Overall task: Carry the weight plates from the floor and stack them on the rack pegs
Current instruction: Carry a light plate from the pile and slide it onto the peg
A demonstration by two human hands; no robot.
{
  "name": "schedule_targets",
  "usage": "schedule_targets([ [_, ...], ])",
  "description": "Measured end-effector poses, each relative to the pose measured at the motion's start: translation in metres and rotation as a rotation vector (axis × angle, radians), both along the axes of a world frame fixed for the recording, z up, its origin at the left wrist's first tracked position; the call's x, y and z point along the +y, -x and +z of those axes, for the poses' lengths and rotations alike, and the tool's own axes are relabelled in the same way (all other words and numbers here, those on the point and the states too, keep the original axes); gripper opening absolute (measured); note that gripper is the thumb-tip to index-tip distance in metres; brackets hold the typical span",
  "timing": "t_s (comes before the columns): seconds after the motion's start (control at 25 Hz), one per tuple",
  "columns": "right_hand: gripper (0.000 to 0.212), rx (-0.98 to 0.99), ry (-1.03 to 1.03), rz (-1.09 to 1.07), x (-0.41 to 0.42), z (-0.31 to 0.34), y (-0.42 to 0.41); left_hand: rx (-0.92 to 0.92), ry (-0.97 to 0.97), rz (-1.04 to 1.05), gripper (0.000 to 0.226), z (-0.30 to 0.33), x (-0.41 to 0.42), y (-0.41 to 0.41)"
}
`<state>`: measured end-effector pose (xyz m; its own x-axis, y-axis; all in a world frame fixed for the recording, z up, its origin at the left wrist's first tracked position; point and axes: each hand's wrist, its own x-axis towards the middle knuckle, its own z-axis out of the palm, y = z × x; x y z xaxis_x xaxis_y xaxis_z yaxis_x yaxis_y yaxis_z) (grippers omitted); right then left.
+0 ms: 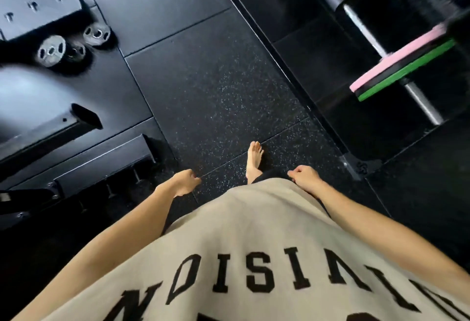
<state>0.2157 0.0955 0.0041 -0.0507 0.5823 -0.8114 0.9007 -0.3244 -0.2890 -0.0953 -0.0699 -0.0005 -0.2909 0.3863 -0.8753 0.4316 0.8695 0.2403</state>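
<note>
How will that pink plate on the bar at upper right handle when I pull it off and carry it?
The pink plate looks stiff and thick, so it probably won't flex. It sits on a bar against a green plate, so it likely must slide off along the sleeve. Being round, it may roll if set on edge. Both hands hang empty.

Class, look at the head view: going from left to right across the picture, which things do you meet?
Black plates with metal hubs → left hand → bare foot → right hand → pink and green plates on a barbell.
</note>
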Motion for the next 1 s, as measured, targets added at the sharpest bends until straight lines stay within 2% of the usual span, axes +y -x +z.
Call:
schedule_targets([
  [0.12, 0.019, 0.018, 0.028, 0.12, 0.094, 0.002, 0.056, 0.012, 0.039, 0.157, 0.037, 0.007, 0.039, 0.029],
  [0.32, 0.02, 0.041, 0.021, 0.369, 0.242, 0.021, 0.189, 0.222, -0.001, 0.471, 0.029, 0.015, 0.099, 0.093],
  [0.56, 0.021, 0.018, 0.075, 0.579, 0.338, 0.008, 0.34, 0.019, 0.07, 0.64, 0.031, -0.019, 0.169, 0.163],
  [0.72, 0.022, 0.029, 0.05, 0.657, 0.387, 0.013, 0.452, 0.005, 0.023, 0.698, 0.022, -0.009, 0.213, 0.282],
  [0.84, 0.024, 0.077, -0.039, 0.695, 0.425, 0.02, 0.545, 0.08, -0.06, 0.787, 0.023, 0.005, 0.236, 0.382],
  [1.0, 0.024, 0.118, -0.015, 0.713, 0.464, 0.016, 0.657, 0.11, -0.096, 0.897, 0.019, 0.014, 0.277, 0.478],
])
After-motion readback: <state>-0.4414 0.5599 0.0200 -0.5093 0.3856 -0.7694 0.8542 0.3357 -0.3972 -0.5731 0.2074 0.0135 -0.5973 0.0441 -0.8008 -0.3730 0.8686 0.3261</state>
